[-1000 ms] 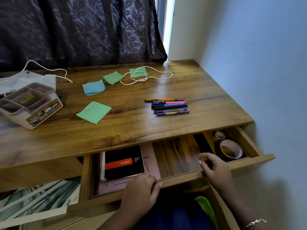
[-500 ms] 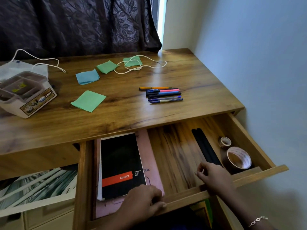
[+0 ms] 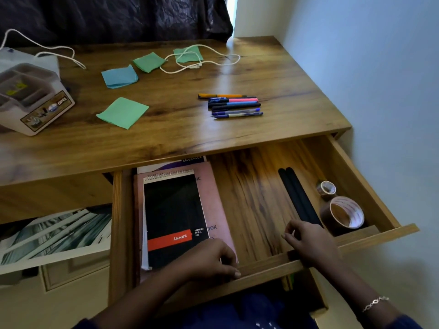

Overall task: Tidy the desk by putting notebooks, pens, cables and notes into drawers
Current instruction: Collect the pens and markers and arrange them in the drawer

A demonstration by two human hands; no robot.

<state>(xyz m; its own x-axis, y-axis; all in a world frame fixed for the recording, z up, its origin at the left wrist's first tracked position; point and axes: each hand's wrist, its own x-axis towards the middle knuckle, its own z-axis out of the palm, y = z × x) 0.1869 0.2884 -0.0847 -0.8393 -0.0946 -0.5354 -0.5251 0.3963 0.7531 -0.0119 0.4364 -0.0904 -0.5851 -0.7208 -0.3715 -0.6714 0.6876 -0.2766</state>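
Inside the drawer (image 3: 354, 184), the spiral pad (image 3: 173, 210) lies by the left hand (image 3: 209, 260)

One head-worn view, close above, looks forward and down; desk (image 3: 285, 79) fills upper frame, open drawer (image 3: 251, 198) lower.

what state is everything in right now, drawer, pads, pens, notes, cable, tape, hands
drawer, pulled open
spiral pad, flat in the drawer on the pink notebook
pens, in a row on the desk
sticky notes, scattered on the desk
cable, loose on the desk, crossing one note
tape roll, in the drawer's right end
left hand, grips the drawer's front edge
right hand, curled at the front edge, grip unclear
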